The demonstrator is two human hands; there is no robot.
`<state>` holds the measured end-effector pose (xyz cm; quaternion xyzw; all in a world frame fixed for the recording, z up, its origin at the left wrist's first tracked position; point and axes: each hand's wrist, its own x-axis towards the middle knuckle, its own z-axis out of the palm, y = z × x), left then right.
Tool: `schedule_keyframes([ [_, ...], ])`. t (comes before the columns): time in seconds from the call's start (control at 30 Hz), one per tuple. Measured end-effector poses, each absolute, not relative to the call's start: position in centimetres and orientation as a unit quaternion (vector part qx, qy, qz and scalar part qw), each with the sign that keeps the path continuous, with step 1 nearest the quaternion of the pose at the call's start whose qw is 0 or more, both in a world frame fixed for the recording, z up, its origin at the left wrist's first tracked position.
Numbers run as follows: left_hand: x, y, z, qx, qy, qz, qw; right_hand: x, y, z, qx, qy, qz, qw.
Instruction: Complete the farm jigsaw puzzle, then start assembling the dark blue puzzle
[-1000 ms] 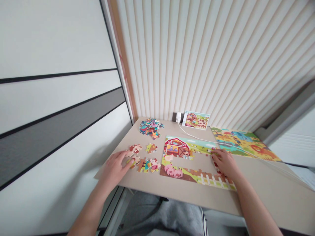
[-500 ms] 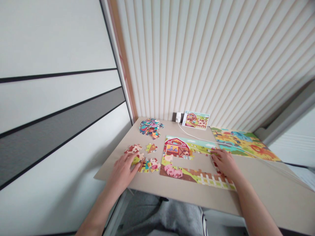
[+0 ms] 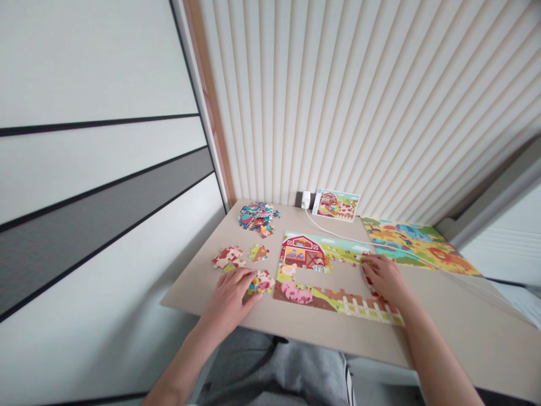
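Observation:
My left hand (image 3: pixel 232 294) lies over the loose jigsaw pieces left of the puzzle, thumb and fingers apart. Its fingertips are at a piece with a cow's face (image 3: pixel 264 281) and cover part of the pieces around it. Just behind are brown-and-white patched pieces (image 3: pixel 229 256) and a green-and-brown piece (image 3: pixel 259 252). The farm puzzle (image 3: pixel 310 292) is a joined frame with a red barn, pigs and a white fence around a bare gap. My right hand (image 3: pixel 385 277) rests on its right side, fingers stretched out, hiding some of that edge.
A heap of blue, multicoloured pieces (image 3: pixel 257 217) sits at the back left. A farm picture card (image 3: pixel 337 205) leans against the pleated blind beside a white plug (image 3: pixel 306 200). Its cable (image 3: pixel 338 234) runs over a joined animal puzzle (image 3: pixel 422 245) at the right.
My left hand has moved right and slightly nearer me, from the patched pieces to the cow-face piece. My right hand stays on the puzzle's right side.

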<state>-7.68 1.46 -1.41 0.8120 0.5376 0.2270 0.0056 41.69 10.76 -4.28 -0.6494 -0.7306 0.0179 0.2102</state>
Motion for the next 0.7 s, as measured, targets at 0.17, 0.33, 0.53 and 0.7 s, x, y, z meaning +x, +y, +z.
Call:
schedule_keyframes([
  [0.17, -7.7, 1.5, -1.5, 0.804, 0.538, 0.252, 0.022, 41.4, 10.6, -4.0, -0.650, -0.728, 0.022, 0.217],
  [0.33, -8.9, 1.6, -1.6, 0.785, 0.546, 0.288, 0.042, 41.5, 10.7, -4.0, -0.655, -0.724, 0.026, 0.213],
  [0.53, -10.5, 3.1, -2.4, 0.750, 0.570, 0.335, 0.012, 41.0, 10.6, -3.7, -0.654, -0.724, 0.035, 0.217],
  [0.7, -10.0, 3.3, -3.2, 0.769, 0.567, 0.294, 0.000, 41.8, 9.9, -2.2, -0.687, -0.646, 0.017, 0.331],
])
